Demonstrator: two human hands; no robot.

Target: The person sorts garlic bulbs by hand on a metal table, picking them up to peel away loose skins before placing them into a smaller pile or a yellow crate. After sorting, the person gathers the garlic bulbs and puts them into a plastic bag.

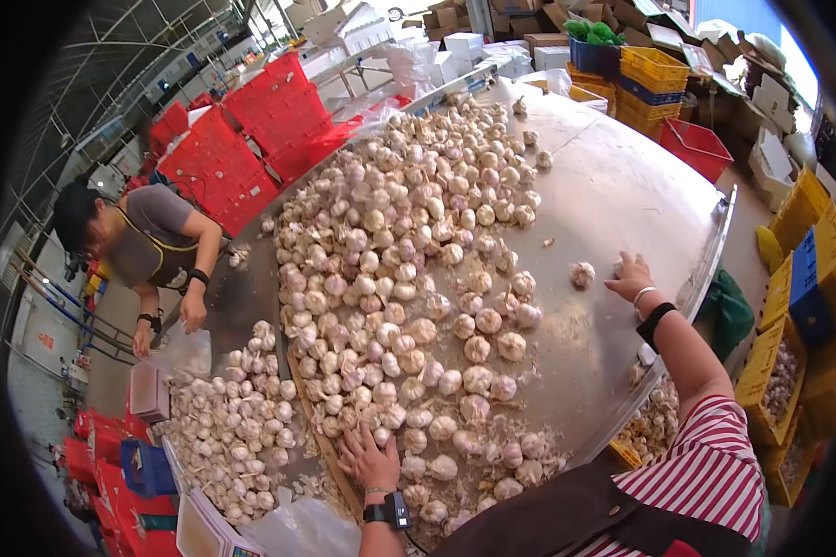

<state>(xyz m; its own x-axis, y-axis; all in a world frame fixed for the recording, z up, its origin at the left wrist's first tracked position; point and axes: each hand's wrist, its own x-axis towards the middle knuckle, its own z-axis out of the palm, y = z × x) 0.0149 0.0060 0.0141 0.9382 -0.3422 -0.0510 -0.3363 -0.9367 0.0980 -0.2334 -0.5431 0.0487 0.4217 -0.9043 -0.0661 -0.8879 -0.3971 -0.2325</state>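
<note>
1. Where the view starts, nearest the camera, the left hand (370, 461) lies palm down on the near edge of the garlic heap (409, 278), fingers (348, 452) spread apart and flat over the bulbs, clamped on nothing. A dark wristwatch (387, 511) sits on that wrist.
2. Bulbs under and just beside those fingers: light, hard, rounded, with dry papery skin that likely flakes and slides. Judgement: best cupped around the belly of one bulb, not pinched by the loose skin.
3. Heap covers most of the steel desk (622, 195), from the near edge to the far rim.
4. Right hand (631, 277) farther out on bare steel, fingers loosely curled, touching the desk; I cannot tell whether it holds anything. A lone garlic bulb (582, 274) lies just beside it, apart from the heap.
5. Left side: a co-worker (149, 246) bends over a smaller garlic pile (228, 422).
6. Beyond: red crates (241, 139), yellow crates (650, 79).
</note>
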